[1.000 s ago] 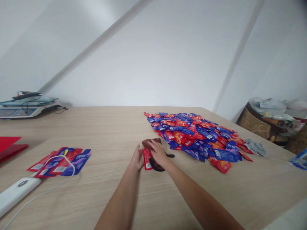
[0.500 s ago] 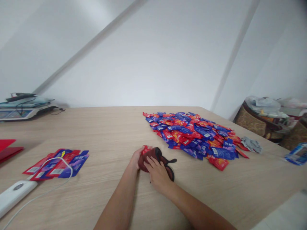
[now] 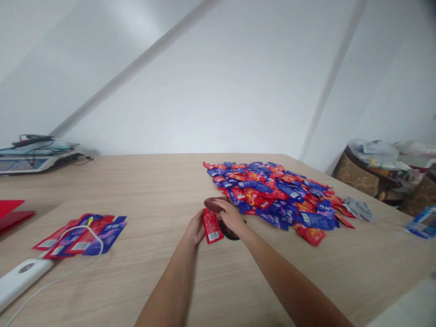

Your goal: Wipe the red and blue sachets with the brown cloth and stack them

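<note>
My left hand is closed on the left edge of a red sachet, which rests just above or on the table; its printed back with a white barcode faces up. My right hand grips a maroon fabric piece with black trim; a dark rounded part of it hangs below the hand. This piece hangs over the sachet's top end, and its exact kind cannot be made out. Just beyond my right hand begins a large heap of red and blue sachets.
Left of my hands lie several red and blue sachets with a white cable across them, beside a white power strip. A red folder and a scale stand farther left. A grey glove lies right of the heap.
My right hand has lifted the maroon fabric piece off the sachet and moved slightly up and right. The red sachet's face now shows, with my left hand still at its edge.
</note>
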`<state>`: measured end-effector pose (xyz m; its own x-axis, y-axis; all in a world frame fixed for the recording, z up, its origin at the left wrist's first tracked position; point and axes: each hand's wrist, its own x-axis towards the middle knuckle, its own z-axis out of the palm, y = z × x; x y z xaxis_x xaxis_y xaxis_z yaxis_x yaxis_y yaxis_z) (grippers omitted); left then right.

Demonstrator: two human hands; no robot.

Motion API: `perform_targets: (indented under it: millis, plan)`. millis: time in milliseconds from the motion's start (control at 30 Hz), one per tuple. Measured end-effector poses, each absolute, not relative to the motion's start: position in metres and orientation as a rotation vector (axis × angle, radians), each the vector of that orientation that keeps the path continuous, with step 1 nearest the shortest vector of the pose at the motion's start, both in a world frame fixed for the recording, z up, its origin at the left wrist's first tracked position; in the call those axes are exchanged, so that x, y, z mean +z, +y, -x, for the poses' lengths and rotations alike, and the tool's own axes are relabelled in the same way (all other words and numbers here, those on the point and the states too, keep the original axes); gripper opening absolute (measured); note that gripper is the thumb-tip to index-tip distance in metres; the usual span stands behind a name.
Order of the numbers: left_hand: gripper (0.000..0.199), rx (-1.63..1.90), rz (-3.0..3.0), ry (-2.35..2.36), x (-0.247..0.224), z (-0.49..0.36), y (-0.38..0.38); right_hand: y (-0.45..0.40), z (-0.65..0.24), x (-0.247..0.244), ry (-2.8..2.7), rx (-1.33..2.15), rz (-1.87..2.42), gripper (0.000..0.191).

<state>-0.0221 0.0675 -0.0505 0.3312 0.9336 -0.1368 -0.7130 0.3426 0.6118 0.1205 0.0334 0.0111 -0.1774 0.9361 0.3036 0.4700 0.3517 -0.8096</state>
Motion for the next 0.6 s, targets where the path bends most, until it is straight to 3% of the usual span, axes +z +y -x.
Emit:
perform_targets:
  millis: [167, 400, 600]
  plan:
    - [0.038, 1.16, -0.369, 0.521, -0.048, 0.028, 0.068, 0.024, -0.089, -0.019, -2.191, 0.509, 1.517, 0.057]
    - [0.025, 0.978, -0.398, 0.658, -0.048, 0.029, 0.063, -0.023, -0.106, -0.024, -2.389, 0.377, 1.431, 0.067]
    - [0.02, 1.171, -0.463, 0.7, -0.047, 0.02, 0.064, -0.063, -0.135, -0.019, -2.346, 0.536, 1.31, 0.053]
